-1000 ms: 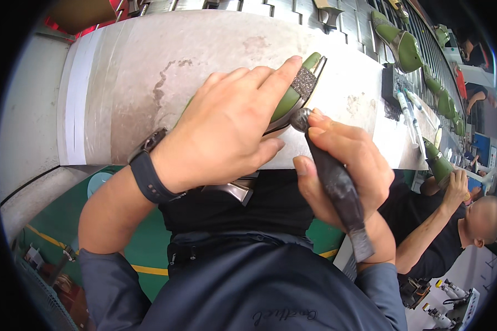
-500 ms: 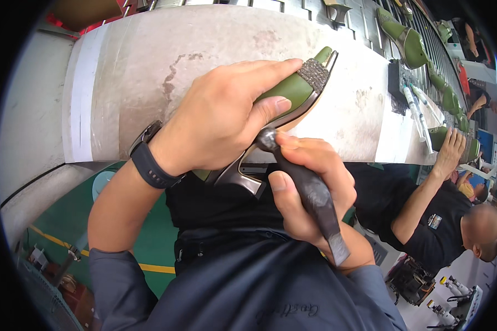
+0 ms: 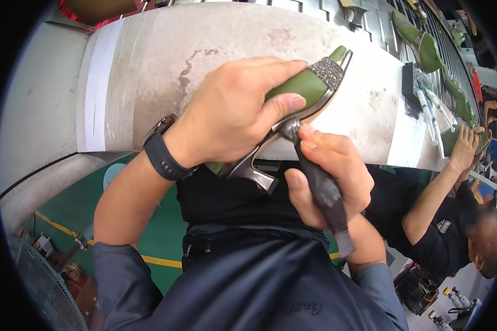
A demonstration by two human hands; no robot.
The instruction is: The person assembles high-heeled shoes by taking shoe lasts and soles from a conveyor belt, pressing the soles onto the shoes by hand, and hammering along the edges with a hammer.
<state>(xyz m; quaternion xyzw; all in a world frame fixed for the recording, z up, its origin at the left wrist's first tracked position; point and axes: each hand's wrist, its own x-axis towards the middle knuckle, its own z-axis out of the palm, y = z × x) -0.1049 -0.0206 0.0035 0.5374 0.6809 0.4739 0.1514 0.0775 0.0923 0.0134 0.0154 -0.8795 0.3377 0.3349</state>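
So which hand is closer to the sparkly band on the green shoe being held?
The left. The left hand lies over the green shoe, fingers at the edge of the sparkly band; the right hand, gripping a dark tool, is farther off, lower in the picture.

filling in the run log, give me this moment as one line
left hand: gripping green heeled shoe; right hand: gripping dark tool; tool's round end: at shoe's sole edge; black wristband: left wrist

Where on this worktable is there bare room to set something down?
Bare: between the left white strip and left grip; between the green shoe and black block. Crowded: around shoe, tool and right grip; beside the syringes.
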